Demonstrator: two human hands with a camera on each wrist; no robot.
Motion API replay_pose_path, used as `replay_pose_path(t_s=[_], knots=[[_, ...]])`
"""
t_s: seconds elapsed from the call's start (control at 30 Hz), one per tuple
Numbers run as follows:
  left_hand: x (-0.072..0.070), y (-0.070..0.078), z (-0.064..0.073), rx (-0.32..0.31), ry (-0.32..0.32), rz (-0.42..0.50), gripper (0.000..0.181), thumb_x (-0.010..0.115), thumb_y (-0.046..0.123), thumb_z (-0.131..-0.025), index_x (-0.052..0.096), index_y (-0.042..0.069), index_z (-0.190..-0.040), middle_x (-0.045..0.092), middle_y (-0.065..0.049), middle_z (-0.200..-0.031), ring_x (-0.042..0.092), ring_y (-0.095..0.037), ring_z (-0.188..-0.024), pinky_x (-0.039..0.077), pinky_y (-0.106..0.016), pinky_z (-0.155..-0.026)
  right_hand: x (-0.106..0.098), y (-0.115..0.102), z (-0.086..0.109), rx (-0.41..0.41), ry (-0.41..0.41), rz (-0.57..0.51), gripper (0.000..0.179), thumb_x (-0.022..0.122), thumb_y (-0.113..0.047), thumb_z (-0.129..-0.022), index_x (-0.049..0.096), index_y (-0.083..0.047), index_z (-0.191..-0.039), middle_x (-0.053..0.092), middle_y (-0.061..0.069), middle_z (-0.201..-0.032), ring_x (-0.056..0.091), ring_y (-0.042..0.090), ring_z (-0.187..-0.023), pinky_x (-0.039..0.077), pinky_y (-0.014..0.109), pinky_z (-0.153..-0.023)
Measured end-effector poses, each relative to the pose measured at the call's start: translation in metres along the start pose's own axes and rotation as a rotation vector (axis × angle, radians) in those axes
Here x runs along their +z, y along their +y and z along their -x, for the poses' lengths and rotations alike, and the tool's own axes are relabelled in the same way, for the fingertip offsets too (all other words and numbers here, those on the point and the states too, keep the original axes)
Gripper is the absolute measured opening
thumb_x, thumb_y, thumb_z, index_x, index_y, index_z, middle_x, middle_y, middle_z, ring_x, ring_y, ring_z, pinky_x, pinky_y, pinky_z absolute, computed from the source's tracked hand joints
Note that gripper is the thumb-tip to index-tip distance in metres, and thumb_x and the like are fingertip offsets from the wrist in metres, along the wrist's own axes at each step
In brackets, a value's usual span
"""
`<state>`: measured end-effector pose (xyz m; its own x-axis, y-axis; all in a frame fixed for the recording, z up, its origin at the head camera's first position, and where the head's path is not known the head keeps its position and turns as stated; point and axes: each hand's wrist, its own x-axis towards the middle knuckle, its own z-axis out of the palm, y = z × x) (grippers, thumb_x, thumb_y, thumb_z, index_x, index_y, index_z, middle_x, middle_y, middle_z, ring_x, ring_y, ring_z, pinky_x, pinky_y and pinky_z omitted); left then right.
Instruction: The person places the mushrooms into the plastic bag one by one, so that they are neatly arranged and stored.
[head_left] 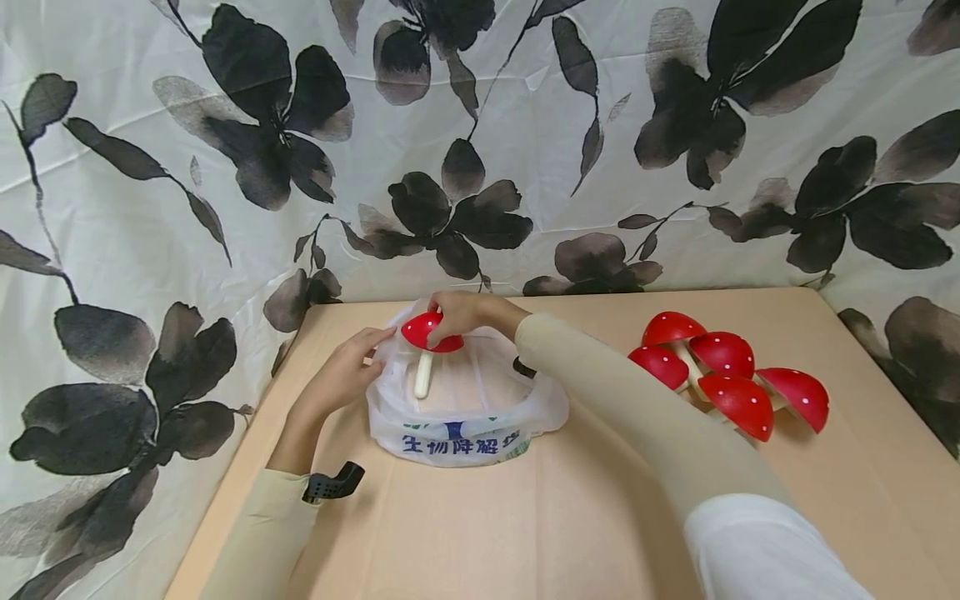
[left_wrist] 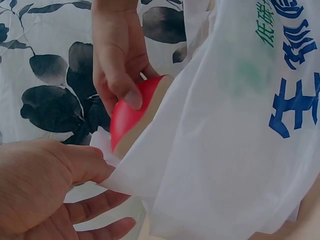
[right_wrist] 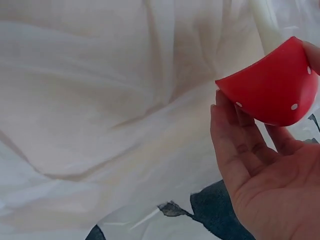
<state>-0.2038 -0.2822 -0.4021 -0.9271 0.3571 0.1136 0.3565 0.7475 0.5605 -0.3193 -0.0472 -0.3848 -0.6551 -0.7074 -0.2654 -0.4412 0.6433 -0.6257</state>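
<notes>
A toy mushroom [head_left: 423, 373] with a white-dotted red cap and pale stem is at the mouth of a white plastic bag [head_left: 468, 425]. My right hand [head_left: 468, 312] grips it by the cap, thumb on one side and fingers on the other. In the right wrist view, the fingers lie along the red cap [right_wrist: 275, 92]. At the bag's left side, my left hand [head_left: 337, 377] pinches the rim. The left wrist view shows the bag's edge [left_wrist: 132, 185] between thumb and finger, the other fingers spread. The bag hides part of the stem there.
Several more red-capped toy mushrooms [head_left: 738, 404] lie in a cluster on the right of the wooden table [head_left: 465, 533]. Behind the table hangs a white cloth [head_left: 540, 150] with dark flowers. My right forearm crosses between bag and cluster.
</notes>
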Motion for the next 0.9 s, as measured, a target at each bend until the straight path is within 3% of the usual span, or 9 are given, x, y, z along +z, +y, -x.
replay_pose_path(t_s=[0.2,0.47,0.7,0.9], knots=[[0.002,0.0,-0.001,0.007,0.002,0.032,0.056,0.057,-0.008,-0.094,0.047,-0.003,-0.148,0.056,-0.022,-0.139,0.057,-0.039,-0.121,0.052,-0.055,-0.096,0.004,0.002,-0.003,0.017,0.024,-0.01,0.061,0.073,-0.034,-0.087,0.048,-0.004,-0.133,0.06,0.008,-0.125,0.056,0.022,-0.114,0.055,0.028,-0.089],[0.001,0.0,0.001,0.014,0.005,0.022,0.054,0.057,-0.008,-0.093,0.048,-0.004,-0.147,0.056,-0.023,-0.138,0.058,-0.039,-0.119,0.052,-0.056,-0.096,0.004,0.007,-0.002,-0.019,-0.028,0.009,0.071,0.075,-0.028,-0.091,0.04,-0.004,-0.147,0.052,0.011,-0.142,0.05,0.025,-0.129,0.054,0.032,-0.097],[0.0,0.0,0.004,-0.013,0.003,0.006,0.053,0.057,-0.005,-0.095,0.048,-0.004,-0.147,0.057,-0.022,-0.138,0.06,-0.039,-0.113,0.053,-0.054,-0.095,-0.009,0.011,0.018,-0.032,-0.039,0.028,0.07,0.072,-0.024,-0.092,0.04,-0.002,-0.15,0.05,0.017,-0.147,0.052,0.032,-0.132,0.051,0.038,-0.103],[0.0,0.0,0.005,-0.021,-0.004,-0.004,0.052,0.057,-0.003,-0.096,0.048,-0.003,-0.148,0.056,-0.022,-0.14,0.06,-0.039,-0.112,0.054,-0.054,-0.094,-0.021,0.016,0.046,-0.053,-0.025,0.031,0.06,0.07,-0.019,-0.096,0.046,-0.001,-0.148,0.056,0.019,-0.143,0.058,0.031,-0.127,0.053,0.038,-0.101]])
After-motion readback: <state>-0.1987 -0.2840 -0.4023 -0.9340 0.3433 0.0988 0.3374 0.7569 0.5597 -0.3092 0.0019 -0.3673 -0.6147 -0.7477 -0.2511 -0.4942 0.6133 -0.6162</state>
